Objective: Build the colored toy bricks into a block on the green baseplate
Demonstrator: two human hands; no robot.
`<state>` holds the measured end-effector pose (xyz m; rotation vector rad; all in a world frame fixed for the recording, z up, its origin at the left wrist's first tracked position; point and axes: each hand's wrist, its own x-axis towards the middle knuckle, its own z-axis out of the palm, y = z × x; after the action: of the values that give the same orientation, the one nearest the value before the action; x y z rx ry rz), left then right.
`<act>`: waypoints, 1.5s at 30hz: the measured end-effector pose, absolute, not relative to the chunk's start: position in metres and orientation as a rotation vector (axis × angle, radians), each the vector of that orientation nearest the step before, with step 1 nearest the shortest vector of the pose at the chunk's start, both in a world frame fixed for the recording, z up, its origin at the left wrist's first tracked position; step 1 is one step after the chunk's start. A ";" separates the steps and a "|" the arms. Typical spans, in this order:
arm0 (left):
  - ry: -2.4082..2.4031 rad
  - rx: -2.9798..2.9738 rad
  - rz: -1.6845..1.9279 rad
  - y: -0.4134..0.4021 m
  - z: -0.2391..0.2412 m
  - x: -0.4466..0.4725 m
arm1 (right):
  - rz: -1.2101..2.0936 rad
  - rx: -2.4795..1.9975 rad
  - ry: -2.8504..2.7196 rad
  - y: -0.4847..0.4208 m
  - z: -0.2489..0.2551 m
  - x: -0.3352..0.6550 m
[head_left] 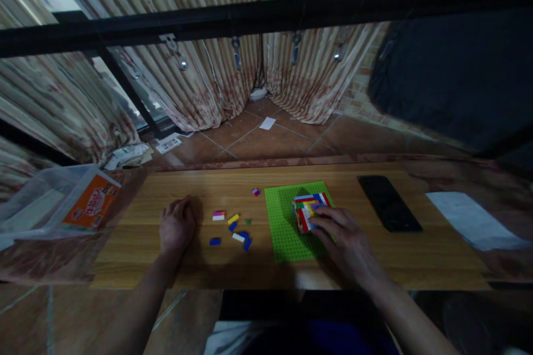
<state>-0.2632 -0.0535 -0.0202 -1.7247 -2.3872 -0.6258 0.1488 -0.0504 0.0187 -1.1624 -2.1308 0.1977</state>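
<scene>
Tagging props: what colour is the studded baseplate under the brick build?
Bright green baseplate, clearest in the head view.

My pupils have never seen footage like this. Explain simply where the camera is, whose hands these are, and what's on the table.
There's no machine: one camera, worn on a person's head, looks forward and down at that person's bare hands. On the wooden table lie a green studded baseplate bearing a colourful brick build, loose bricks to its left, and a black phone-like object to its right. The right hand has its fingertips at the build; the left hand rests curled, its grip hidden.
</scene>
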 end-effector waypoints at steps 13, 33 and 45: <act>-2.349 -1.751 -0.636 -0.052 -0.023 -0.267 | 0.330 -1.368 -1.915 -0.051 0.022 0.154; -2.367 -1.719 -0.660 -0.054 -0.023 -0.263 | 0.559 -1.454 -1.607 -0.049 -0.002 0.130; -2.347 -1.722 -0.699 -0.055 -0.026 -0.265 | 0.486 -1.435 -1.757 -0.041 0.007 0.145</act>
<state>-0.2651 -0.0550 -0.0264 -1.7221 -2.3473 -0.6995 0.1453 -0.0410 0.0066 -1.4350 -1.7566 0.4865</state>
